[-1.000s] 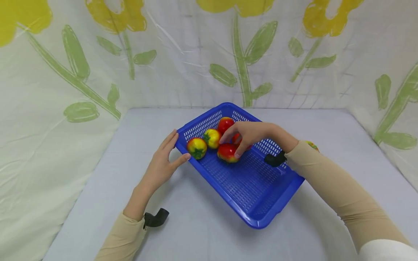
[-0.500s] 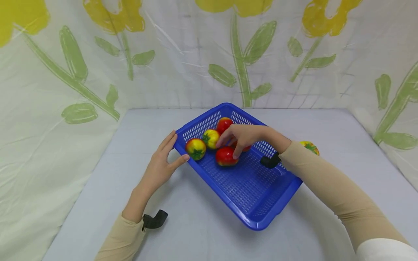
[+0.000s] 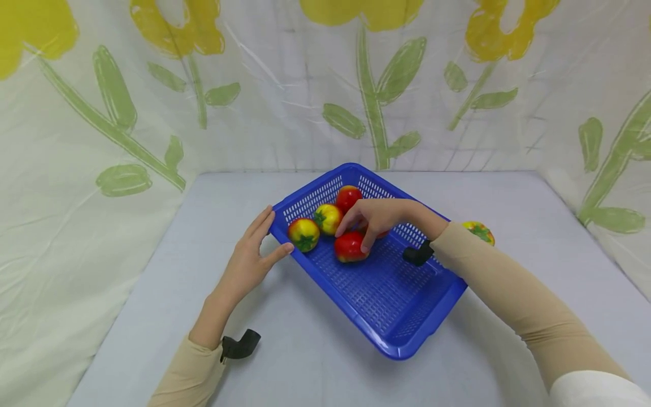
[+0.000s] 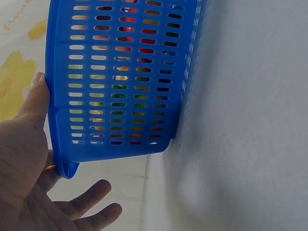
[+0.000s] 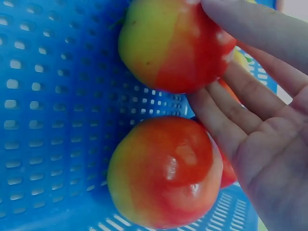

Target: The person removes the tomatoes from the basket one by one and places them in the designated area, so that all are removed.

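In the head view a blue perforated basket (image 3: 350, 316) stands at an angle on the table. My right hand (image 3: 381, 217) reaches into it and pinches a red fruit (image 3: 351, 247) between thumb and fingers. The right wrist view shows this red-yellow fruit (image 5: 173, 45) against the thumb and fingers of my right hand (image 5: 269, 115), and another fruit (image 5: 166, 173) beside it. My left hand (image 3: 249, 260) touches the basket's left corner, fingers extended and thumb at the rim. In the left wrist view my left hand (image 4: 29, 168) is against the basket's rim (image 4: 54, 96), two fingers off it.
Inside the basket, a yellow-red fruit (image 3: 303, 234), a yellow one (image 3: 328, 219) and a red one (image 3: 348, 198) lie along the far left side. Another is partly hidden behind my right hand. A yellow-green fruit (image 3: 479, 232) lies outside, right of the basket. A flower-painted sheet (image 3: 274, 113) hangs behind.
My right hand and the red fruit under it have shifted slightly nearer to me, and the fruit has turned so that more red shows. My left hand stays at the basket's corner.
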Demonstrator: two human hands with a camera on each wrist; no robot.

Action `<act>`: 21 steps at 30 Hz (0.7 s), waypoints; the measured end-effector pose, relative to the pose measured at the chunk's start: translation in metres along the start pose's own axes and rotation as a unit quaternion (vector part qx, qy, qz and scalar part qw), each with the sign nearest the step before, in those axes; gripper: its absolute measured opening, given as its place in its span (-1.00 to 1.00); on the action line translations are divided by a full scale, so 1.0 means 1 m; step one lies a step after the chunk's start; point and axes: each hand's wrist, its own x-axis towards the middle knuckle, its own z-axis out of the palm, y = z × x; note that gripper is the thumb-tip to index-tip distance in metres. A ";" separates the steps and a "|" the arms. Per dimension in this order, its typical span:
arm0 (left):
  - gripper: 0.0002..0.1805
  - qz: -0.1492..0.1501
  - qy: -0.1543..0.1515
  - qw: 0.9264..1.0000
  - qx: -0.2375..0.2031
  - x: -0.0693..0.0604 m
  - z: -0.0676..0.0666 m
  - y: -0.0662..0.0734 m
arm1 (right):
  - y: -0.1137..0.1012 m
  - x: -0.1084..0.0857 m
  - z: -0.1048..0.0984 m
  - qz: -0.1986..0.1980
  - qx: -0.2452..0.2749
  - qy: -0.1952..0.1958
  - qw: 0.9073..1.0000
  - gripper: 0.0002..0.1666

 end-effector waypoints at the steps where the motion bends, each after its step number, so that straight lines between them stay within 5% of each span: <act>1: -0.09 -0.001 0.000 1.000 -0.001 0.000 0.000 0.000 | 0.000 0.000 0.001 0.001 -0.001 -0.002 1.000 -0.32; 10: -0.09 -0.003 -0.001 1.000 -0.006 -0.002 -0.001 0.000 | 0.001 -0.001 0.002 -0.030 -0.024 -0.003 0.999 -0.29; 21: -0.09 -0.007 -0.003 1.000 -0.007 0.001 0.000 0.001 | 0.007 -0.005 -0.005 -0.112 0.027 -0.004 0.993 -0.32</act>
